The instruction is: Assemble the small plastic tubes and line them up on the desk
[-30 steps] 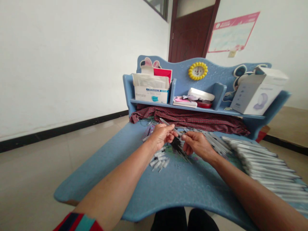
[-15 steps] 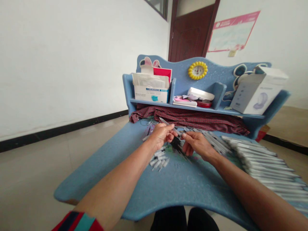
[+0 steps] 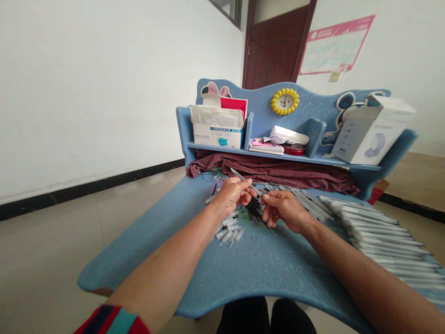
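My left hand (image 3: pixel 237 192) is closed around a pale, slim pen (image 3: pixel 237 173), whose pointed far end sticks out up and to the left. At the pen's near right end, the thumb and forefinger of my right hand (image 3: pixel 283 208) are pinched together. Any small part between those fingertips is hidden. Beneath the hands lies a heap of thin dark pen refills (image 3: pixel 255 209). Small whitish pen caps or end pieces (image 3: pixel 230 235) are piled just in front of my left wrist. Behind my right hand, several loose pale pen barrels (image 3: pixel 314 205) are spread out.
A large stack of pens (image 3: pixel 389 241) covers the right side of the blue desk (image 3: pixel 243 278). A checked cloth (image 3: pixel 278 171) is bunched under the shelf. On the shelf stand a mask box (image 3: pixel 217 132), papers (image 3: pixel 266 147), a red tin (image 3: pixel 294 150) and a white box (image 3: pixel 370 139).
Both hands stay almost in place with the pen between them. The right hand's fingers have shifted slightly at the pen's end. The view has moved very little.
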`<state>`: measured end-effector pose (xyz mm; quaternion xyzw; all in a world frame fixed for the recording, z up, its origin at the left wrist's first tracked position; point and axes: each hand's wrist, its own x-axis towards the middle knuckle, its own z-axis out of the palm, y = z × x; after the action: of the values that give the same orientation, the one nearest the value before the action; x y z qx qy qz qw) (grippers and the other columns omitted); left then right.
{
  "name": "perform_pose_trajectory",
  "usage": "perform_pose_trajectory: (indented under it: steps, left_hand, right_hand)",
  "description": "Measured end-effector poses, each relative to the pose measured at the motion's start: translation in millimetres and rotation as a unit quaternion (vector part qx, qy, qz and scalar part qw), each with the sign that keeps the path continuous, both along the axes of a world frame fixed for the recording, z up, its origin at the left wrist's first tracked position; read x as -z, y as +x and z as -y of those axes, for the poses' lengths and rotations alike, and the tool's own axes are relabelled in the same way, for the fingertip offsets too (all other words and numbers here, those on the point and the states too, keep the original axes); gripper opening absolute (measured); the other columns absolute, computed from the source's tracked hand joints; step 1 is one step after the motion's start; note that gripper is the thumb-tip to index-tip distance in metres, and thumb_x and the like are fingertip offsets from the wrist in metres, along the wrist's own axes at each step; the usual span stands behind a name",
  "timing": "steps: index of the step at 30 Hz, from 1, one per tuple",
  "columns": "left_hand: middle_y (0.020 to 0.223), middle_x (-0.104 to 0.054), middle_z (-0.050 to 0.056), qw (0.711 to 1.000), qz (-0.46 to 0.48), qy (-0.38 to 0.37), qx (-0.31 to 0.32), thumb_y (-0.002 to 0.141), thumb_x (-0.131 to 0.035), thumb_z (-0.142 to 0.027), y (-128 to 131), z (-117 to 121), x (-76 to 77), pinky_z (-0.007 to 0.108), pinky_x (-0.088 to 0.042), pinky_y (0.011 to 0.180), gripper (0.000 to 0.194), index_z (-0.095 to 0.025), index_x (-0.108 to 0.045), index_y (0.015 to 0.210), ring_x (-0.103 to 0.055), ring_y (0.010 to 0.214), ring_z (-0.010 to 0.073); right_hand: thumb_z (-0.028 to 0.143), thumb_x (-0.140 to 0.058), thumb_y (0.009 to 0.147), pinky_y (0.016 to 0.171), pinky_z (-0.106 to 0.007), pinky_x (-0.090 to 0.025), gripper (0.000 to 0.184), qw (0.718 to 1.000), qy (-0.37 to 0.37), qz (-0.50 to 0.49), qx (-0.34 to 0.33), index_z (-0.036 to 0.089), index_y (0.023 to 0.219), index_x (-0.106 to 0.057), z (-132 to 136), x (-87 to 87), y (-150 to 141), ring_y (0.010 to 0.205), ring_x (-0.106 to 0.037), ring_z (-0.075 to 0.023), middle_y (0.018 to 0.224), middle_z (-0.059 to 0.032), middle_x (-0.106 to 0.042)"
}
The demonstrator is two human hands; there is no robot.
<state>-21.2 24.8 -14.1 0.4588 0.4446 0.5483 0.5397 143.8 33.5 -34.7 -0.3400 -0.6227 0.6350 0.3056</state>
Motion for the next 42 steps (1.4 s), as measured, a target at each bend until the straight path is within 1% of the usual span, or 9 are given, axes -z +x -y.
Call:
perform_pose_trajectory:
  steps: [10,15,21,25,29,30,33,36,42]
  left_hand:
    - [0.061,-0.064,0.007,0.997,0.024,0.045,0.066,0.081,-0.054,-0.024,-5,4,-4.6,0.017,-0.038,0.038,0.018,-0.01,-0.054,0.069,-0.05,0.039,0.0064]
    - [0.062,-0.064,0.006,0.996,0.012,0.047,0.072,0.08,-0.055,-0.026,-6,2,-4.1,0.017,-0.038,0.039,0.018,-0.011,-0.055,0.071,-0.051,0.039,0.0062]
    - [0.063,-0.063,0.005,0.993,-0.051,0.05,0.098,0.078,-0.057,-0.032,-5,3,-3.2,0.018,-0.035,0.038,0.021,-0.012,-0.054,0.073,-0.051,0.039,0.0071]
    - [0.065,-0.064,0.005,0.977,-0.188,0.03,0.101,0.076,-0.057,-0.041,-19,1,-9.4,0.019,-0.033,0.037,0.028,-0.013,-0.057,0.078,-0.052,0.041,0.0084]
    - [0.055,-0.059,-0.001,0.92,-0.382,0.08,0.038,0.071,-0.059,-0.027,-35,-6,-9.7,0.021,-0.035,0.043,0.011,-0.016,-0.061,0.073,-0.048,0.04,0.0088]
    - [0.052,-0.057,-0.001,0.891,-0.442,0.101,0.006,0.07,-0.058,-0.02,-36,-8,-8.3,0.021,-0.036,0.046,0.006,-0.016,-0.062,0.07,-0.048,0.042,0.0098]
    - [0.06,-0.061,0.001,0.792,-0.589,0.159,-0.035,0.064,-0.055,-0.008,-33,-8,-2.8,0.024,-0.04,0.06,0.016,-0.019,-0.066,0.067,-0.056,0.061,0.0155]
    - [0.075,-0.064,0.005,0.729,-0.665,0.162,-0.019,0.063,-0.055,-0.008,-27,-5,2.3,0.027,-0.041,0.068,0.019,-0.021,-0.068,0.07,-0.058,0.076,0.0199]
    - [0.089,-0.06,0.012,0.649,-0.744,0.159,0.004,0.068,-0.051,-0.012,-28,-5,11.1,0.031,-0.042,0.071,0.021,-0.017,-0.068,0.08,-0.058,0.082,0.0239]
  right_hand:
    - [0.04,-0.054,0.08,0.033,-0.02,-0.04,0.028,0.99,-0.067,-0.093,-0.079,0.015,0.069,-0.053,-4,-2.5,6,0.033,-0.053,-0.0117,0.05,-0.003,-0.064]
    - [0.046,-0.055,0.079,0.033,-0.018,-0.039,0.03,0.996,-0.036,-0.065,-0.058,0.016,0.076,-0.052,-3,-3.6,5,0.034,-0.053,-0.0109,0.052,-0.0022,-0.064]
    - [0.045,-0.058,0.076,0.033,-0.017,-0.037,0.029,1.0,0.013,-0.02,-0.015,0.017,0.072,-0.05,0,-2.3,2,0.033,-0.052,-0.0091,0.051,0.0,-0.063]
    - [0.042,-0.058,0.076,0.033,-0.018,-0.038,0.026,1.0,0.018,-0.008,0.018,0.017,0.071,-0.051,-2,-1.6,2,0.032,-0.051,-0.0095,0.048,0.0002,-0.062]
    - [0.037,-0.056,0.077,0.032,-0.019,-0.038,0.022,0.997,0.02,0.013,0.07,0.017,0.068,-0.05,-7,-0.6,3,0.031,-0.05,-0.0096,0.045,0.0005,-0.06]
    - [0.036,-0.055,0.077,0.032,-0.019,-0.038,0.022,0.997,0.022,0.017,0.077,0.017,0.067,-0.05,-7,-0.3,3,0.031,-0.05,-0.0095,0.045,0.0005,-0.06]
    - [0.036,-0.056,0.077,0.031,-0.019,-0.037,0.022,0.996,0.03,0.025,0.084,0.017,0.067,-0.05,-8,0.8,3,0.03,-0.049,-0.0092,0.045,0.0006,-0.06]
    - [0.037,-0.057,0.076,0.03,-0.018,-0.035,0.023,0.996,0.033,0.028,0.083,0.018,0.067,-0.05,-8,1.3,2,0.03,-0.049,-0.0086,0.044,0.0007,-0.06]
    - [0.035,-0.055,0.077,0.03,-0.017,-0.034,0.022,0.994,0.044,0.032,0.089,0.017,0.066,-0.05,-7,0.3,1,0.029,-0.049,-0.0082,0.044,0.0008,-0.06]
